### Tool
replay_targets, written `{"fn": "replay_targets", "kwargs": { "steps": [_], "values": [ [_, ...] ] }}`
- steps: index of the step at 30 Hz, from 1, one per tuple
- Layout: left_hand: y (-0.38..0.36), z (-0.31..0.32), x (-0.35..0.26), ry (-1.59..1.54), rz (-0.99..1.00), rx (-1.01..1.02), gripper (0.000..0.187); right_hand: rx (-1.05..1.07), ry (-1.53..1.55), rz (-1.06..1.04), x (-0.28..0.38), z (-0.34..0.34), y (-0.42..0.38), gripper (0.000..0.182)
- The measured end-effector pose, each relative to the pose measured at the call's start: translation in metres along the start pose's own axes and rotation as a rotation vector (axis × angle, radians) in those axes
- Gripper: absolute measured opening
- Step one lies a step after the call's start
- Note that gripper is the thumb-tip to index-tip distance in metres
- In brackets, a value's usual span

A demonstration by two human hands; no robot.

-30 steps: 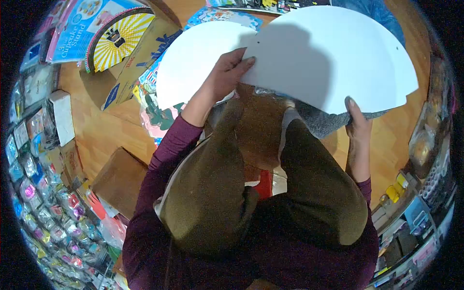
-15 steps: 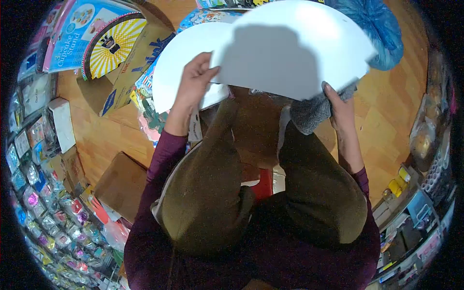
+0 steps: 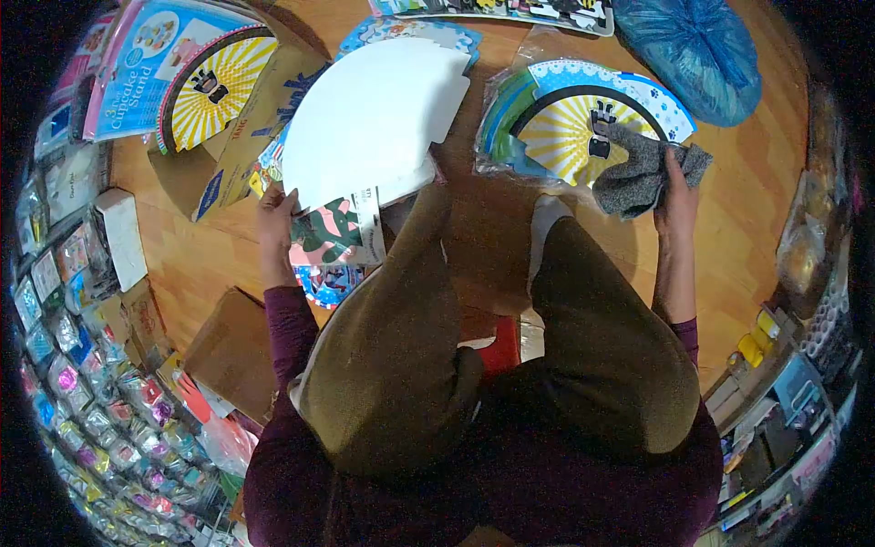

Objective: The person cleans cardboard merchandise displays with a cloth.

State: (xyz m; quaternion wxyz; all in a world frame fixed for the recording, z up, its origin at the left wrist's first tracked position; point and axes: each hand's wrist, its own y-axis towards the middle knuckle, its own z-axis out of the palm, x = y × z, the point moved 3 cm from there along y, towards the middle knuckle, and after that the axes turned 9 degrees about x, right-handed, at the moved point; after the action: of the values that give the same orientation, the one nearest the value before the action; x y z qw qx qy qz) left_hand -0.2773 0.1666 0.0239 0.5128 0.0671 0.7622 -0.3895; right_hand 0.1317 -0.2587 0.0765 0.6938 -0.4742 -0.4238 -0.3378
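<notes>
A white fan-shaped card (image 3: 378,118) is tilted at left of centre, its lower corner pinched in my left hand (image 3: 277,219). Beneath it show a packaged card with a green figure on pink (image 3: 333,232) and a round blue-and-red printed piece (image 3: 330,284). My right hand (image 3: 676,196) grips a grey cloth (image 3: 633,173). That cloth overlaps the lower right of a yellow-and-white sunburst fan card (image 3: 556,137), which lies over blue and green printed cards in clear plastic on the floor.
A cardboard box (image 3: 205,178) at upper left holds a blue cupcake stand pack (image 3: 137,68) and another sunburst card. A blue plastic bag (image 3: 697,64) lies at upper right. Small packets (image 3: 100,419) line the left side; shelved goods (image 3: 788,401) stand at right. My knees are below.
The white card has swung left and down in my left hand, off my right hand. The sunburst card beneath is uncovered. My right hand has shifted slightly right with the cloth.
</notes>
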Motion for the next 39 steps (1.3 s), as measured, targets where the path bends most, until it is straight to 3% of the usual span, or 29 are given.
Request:
{"fn": "replay_targets", "kwargs": {
  "steps": [3,6,7,8,9,10,11,12,13,19,21,31,35,36,37,39],
  "values": [
    [0.006,-0.001,0.001,0.191,-0.023,-0.014,0.018,-0.008,-0.039,-0.012,-0.002,-0.003,0.003,0.031],
    [-0.003,0.008,-0.050,1.024,0.298,-0.295,0.039,-0.017,-0.076,-0.018,-0.001,-0.003,0.005,0.033],
    [0.021,-0.012,-0.044,0.870,0.469,-0.161,0.036,-0.003,-0.108,-0.056,0.001,-0.002,0.005,0.033],
    [-0.005,0.034,-0.108,0.605,0.522,-0.088,0.032,0.016,-0.143,-0.089,0.002,0.000,0.004,0.033],
    [-0.022,0.056,-0.154,0.371,0.341,-0.142,0.030,0.038,-0.165,-0.074,0.003,0.003,0.003,0.033],
    [-0.017,0.058,-0.191,0.446,0.437,0.051,0.033,0.011,-0.164,-0.070,0.005,0.006,0.001,0.032],
    [0.006,0.047,-0.225,0.739,0.913,0.096,0.031,-0.016,-0.166,-0.060,0.005,0.008,-0.002,0.031],
    [-0.031,0.087,-0.266,0.977,1.038,-0.151,0.036,0.007,-0.191,-0.036,0.003,0.009,-0.004,0.031],
    [-0.064,0.132,-0.290,1.221,1.148,-0.407,0.054,-0.007,-0.208,-0.064,0.002,0.008,-0.003,0.029],
    [-0.059,0.125,-0.246,1.144,0.916,-0.329,0.050,0.061,-0.233,-0.060,-0.005,0.007,0.003,0.020],
    [-0.059,0.128,-0.236,1.105,0.857,-0.290,0.048,0.111,-0.277,-0.052,-0.011,0.001,0.008,0.030],
    [-0.046,0.151,-0.198,0.921,0.650,-0.127,0.041,0.058,-0.336,-0.111,-0.010,0.005,-0.001,0.042],
    [-0.037,0.157,-0.193,0.894,0.609,0.014,0.039,0.071,-0.316,0.104,-0.018,-0.012,0.005,0.045],
    [-0.026,0.171,-0.202,0.863,0.663,0.075,0.038,0.075,-0.321,0.070,-0.019,-0.024,0.009,0.048],
    [-0.015,0.179,-0.209,0.822,0.705,0.057,0.037,0.028,-0.471,-0.130,-0.018,-0.027,0.016,0.049],
    [-0.008,0.186,-0.200,0.779,0.677,0.100,0.036,0.003,-0.383,-0.154,-0.012,-0.015,0.012,0.047]
  ]
}}
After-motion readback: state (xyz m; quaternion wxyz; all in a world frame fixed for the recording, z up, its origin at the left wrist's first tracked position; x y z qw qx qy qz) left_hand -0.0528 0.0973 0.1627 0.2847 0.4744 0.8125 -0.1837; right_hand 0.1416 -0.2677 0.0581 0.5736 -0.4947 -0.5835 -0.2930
